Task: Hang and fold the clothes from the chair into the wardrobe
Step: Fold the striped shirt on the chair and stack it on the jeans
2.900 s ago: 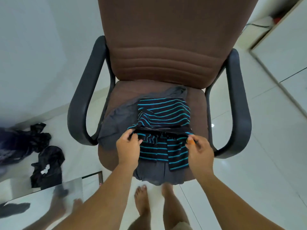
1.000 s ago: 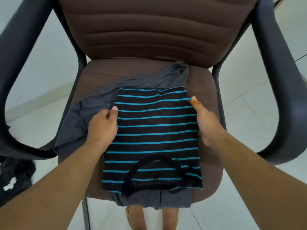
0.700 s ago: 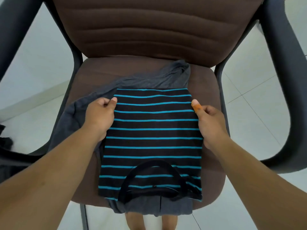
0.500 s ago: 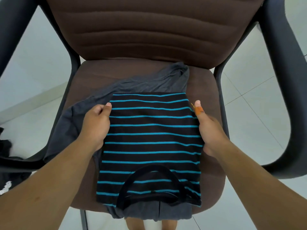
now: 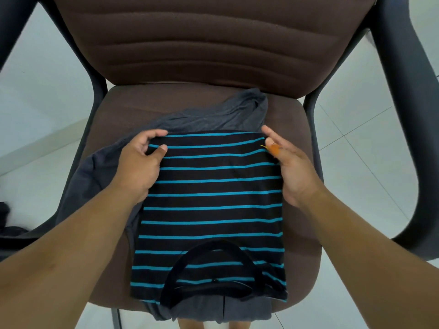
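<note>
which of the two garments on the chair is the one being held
The black shirt with blue stripes, lying on top; both hands pinch its far corners. The plain grey garment lies underneath.

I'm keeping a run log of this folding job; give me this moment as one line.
stage: folding | striped shirt: flat on grey garment, on chair seat | left hand: pinches far-left corner | right hand: pinches far-right corner

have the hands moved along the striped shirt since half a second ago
Yes. Both the left hand and right hand slid up the striped shirt to its far corners, nearer the chair backrest, each now pinching a corner.
</note>
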